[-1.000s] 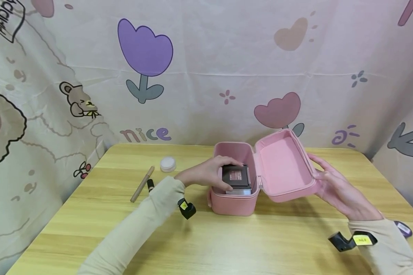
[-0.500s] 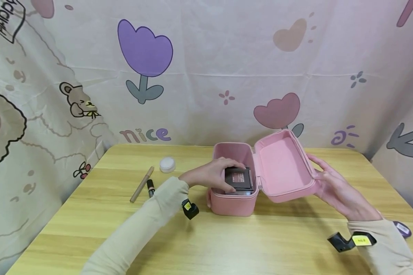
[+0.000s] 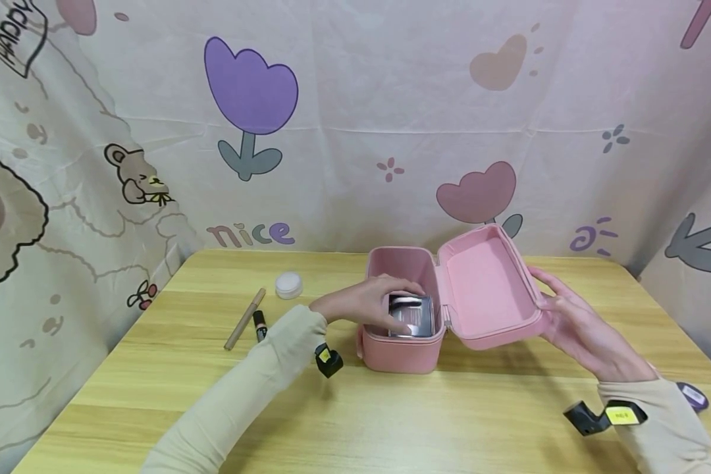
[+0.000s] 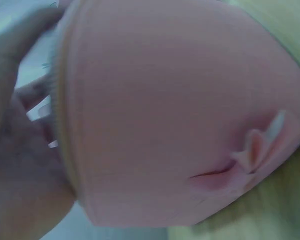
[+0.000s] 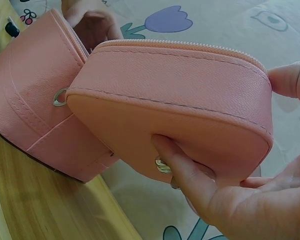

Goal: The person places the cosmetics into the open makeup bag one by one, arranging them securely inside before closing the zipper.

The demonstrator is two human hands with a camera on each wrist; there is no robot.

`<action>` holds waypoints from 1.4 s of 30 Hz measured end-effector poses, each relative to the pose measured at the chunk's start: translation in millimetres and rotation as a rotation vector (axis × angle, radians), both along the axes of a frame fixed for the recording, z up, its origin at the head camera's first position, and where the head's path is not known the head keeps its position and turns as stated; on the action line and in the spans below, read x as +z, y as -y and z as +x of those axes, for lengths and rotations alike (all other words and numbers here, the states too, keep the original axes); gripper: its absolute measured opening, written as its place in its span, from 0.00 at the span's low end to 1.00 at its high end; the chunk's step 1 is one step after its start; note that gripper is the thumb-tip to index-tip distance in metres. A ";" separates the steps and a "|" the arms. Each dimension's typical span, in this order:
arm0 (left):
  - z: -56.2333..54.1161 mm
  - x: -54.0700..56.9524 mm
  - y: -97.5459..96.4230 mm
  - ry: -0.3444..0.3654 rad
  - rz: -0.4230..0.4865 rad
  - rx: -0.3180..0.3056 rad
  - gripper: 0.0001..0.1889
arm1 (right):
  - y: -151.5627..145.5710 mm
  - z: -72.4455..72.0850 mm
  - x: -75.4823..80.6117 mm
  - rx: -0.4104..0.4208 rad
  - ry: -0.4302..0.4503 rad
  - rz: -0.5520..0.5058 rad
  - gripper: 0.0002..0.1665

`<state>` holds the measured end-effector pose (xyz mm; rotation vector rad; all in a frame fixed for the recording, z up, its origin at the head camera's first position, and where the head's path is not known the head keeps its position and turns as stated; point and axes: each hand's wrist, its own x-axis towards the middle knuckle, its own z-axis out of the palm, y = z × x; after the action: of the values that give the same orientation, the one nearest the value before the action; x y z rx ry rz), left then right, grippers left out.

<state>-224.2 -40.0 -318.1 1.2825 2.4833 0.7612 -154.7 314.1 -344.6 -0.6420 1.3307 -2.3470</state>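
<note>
A pink zippered cosmetic case [image 3: 399,357] stands on the table, its lid [image 3: 486,289] swung out to the right. My left hand [image 3: 364,303] reaches over the left rim and grips a square dark box [image 3: 417,316] inside, thumb on the near side and fingers on the far side. Glare brightens the box's top. In the left wrist view the case wall [image 4: 165,100] hides most of what the fingers hold. My right hand [image 3: 586,332] holds the lid by its right edge; the right wrist view shows fingers of that hand [image 5: 230,205] around the lid's outside and rim.
Left of the case lie a tan pen-like stick [image 3: 245,319], a small black-capped tube [image 3: 260,324] partly behind the left sleeve, and a round white jar [image 3: 288,284]. A dark purple object with a label [image 3: 693,397] sits beside the right sleeve. A patterned cloth [image 3: 343,131] hangs behind.
My left hand has shifted slightly right inside the case. The box's top, dark with a reddish label before, now shows bright and reflective. My right hand and the lid stay put.
</note>
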 end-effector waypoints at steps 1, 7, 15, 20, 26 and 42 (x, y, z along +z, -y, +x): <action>0.0 0.6 0.3 0.011 -0.007 0.002 0.32 | 0.3 0.2 0.0 -0.004 0.001 0.008 0.32; 3.3 2.3 2.7 0.061 -0.059 0.048 0.27 | 1.7 1.1 -0.1 -0.025 0.018 0.031 0.31; 2.1 -0.2 2.9 0.033 0.009 -0.024 0.25 | 1.5 1.8 0.2 -0.020 0.022 0.027 0.31; 0.9 -1.5 3.7 0.048 0.048 -0.036 0.25 | 0.7 1.2 -0.6 -0.027 0.013 0.047 0.31; 1.7 -1.6 4.9 0.059 0.066 -0.029 0.25 | 0.5 0.9 -0.3 -0.023 0.016 0.041 0.31; 4.9 -5.4 2.8 0.046 0.115 0.032 0.25 | 0.8 0.8 1.5 0.017 0.008 -0.018 0.33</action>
<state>-219.3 -42.8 -323.5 1.2502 2.4614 0.9431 -153.9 313.2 -343.1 -0.6462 1.2971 -2.3476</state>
